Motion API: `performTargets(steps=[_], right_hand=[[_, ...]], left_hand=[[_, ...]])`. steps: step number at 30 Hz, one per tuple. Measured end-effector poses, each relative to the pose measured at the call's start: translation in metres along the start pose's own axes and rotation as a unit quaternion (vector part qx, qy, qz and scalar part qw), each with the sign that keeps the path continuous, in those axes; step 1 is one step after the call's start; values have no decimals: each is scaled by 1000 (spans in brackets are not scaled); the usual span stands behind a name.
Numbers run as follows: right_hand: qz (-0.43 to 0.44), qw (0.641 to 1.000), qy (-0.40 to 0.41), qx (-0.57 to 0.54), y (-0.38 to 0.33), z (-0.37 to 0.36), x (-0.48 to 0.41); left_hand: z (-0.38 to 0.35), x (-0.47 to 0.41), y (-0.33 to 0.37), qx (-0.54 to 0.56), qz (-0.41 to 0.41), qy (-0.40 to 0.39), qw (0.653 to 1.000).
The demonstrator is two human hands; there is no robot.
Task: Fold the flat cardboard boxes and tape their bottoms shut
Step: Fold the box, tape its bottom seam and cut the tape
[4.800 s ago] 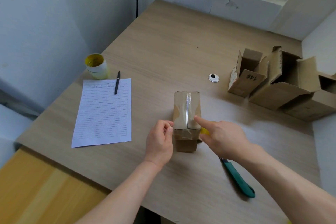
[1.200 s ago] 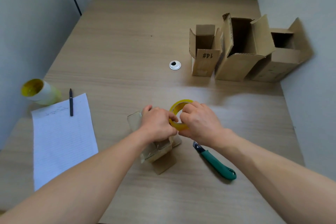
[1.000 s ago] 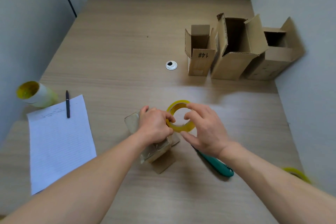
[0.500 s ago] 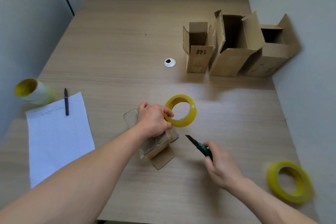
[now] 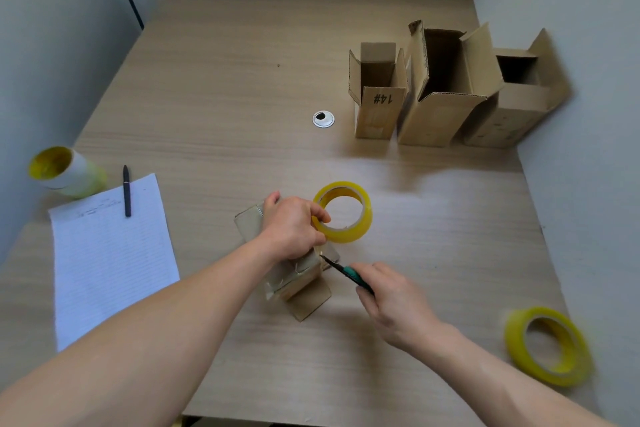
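Observation:
A small cardboard box (image 5: 294,279) lies on its side near the table's front, its taped bottom end toward the left. My left hand (image 5: 292,225) lies over the box and pinches the near rim of a yellow tape roll (image 5: 344,211) standing just right of it. My right hand (image 5: 391,302) grips a green utility knife (image 5: 343,270). The blade tip points at the tape strip between roll and box, close to my left hand's fingers.
Three folded boxes (image 5: 440,87) stand open-topped at the back right by the wall. A second yellow tape roll (image 5: 547,345) lies at the front right. A lined sheet (image 5: 110,253), a pen (image 5: 126,194) and a white-and-yellow roll (image 5: 65,172) sit at the left. A cable grommet (image 5: 323,119) is set in the table (image 5: 242,73).
My right hand let go of the tape roll, picked up the green knife from the table and brought its blade up to the tape beside the box. My left hand kept its hold.

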State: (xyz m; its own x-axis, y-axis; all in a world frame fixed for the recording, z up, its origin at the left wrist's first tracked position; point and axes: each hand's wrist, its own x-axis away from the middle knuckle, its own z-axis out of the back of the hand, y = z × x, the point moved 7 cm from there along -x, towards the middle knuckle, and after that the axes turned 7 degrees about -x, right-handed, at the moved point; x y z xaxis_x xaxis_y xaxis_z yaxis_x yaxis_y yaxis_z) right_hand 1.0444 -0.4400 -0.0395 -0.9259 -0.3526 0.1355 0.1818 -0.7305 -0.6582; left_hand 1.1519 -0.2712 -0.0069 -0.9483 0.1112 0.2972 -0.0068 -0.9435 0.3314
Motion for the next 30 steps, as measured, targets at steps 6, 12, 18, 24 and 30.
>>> performTargets(steps=[6,12,18,24,30], right_hand=[[-115,987,-24,107,34,-3,4],[-172,966,-33,190,74,6,18],[148,962,205,104,-37,58,-31],[96,979,-9,179,-56,33,-96],[9,991,-107,77,-41,19,-109]], left_hand=[[1,1,1,20,0,-1,1000],[1,1,0,22,0,-1,1000],[0,3,2,-16,-21,8,1000],[4,5,8,-40,-52,20,998],[-2,6,1,-13,-70,21,997]])
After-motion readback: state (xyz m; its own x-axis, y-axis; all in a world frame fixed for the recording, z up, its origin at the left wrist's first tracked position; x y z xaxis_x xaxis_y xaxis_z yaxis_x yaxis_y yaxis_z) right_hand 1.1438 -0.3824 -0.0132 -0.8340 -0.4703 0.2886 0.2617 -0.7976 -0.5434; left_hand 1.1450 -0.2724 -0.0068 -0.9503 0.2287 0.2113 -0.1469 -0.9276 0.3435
